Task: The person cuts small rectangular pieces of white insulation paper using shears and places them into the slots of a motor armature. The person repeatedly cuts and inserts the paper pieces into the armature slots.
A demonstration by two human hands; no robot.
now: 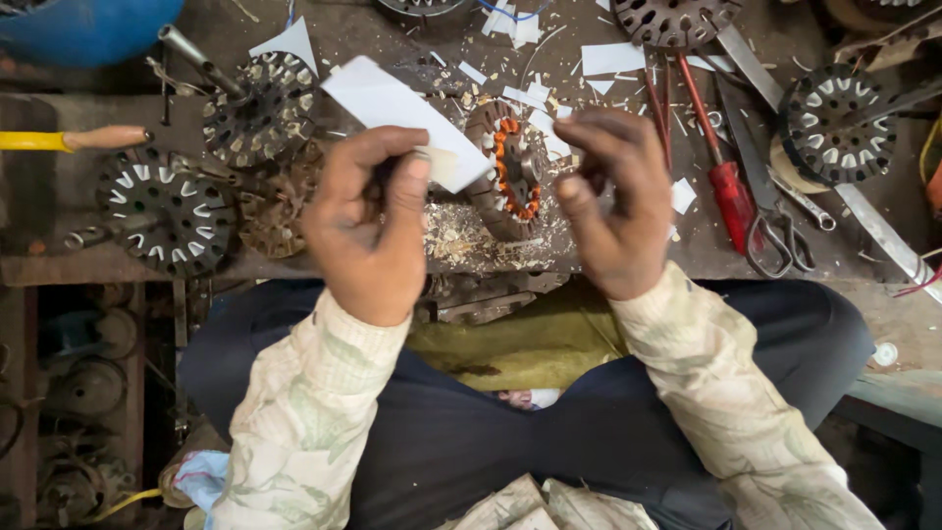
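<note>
Between thumb and fingers, left hand (368, 231) pinches white paper strip (402, 118).

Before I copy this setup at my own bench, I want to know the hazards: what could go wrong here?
The left hand pinches a white paper strip near the stator core; its slot edges could tear the paper or nick fingers. The right hand works close beside the scissors and red-handled screwdriver, so a careless reach could catch a blade. Paper scraps on the bench could hide small parts.
</note>
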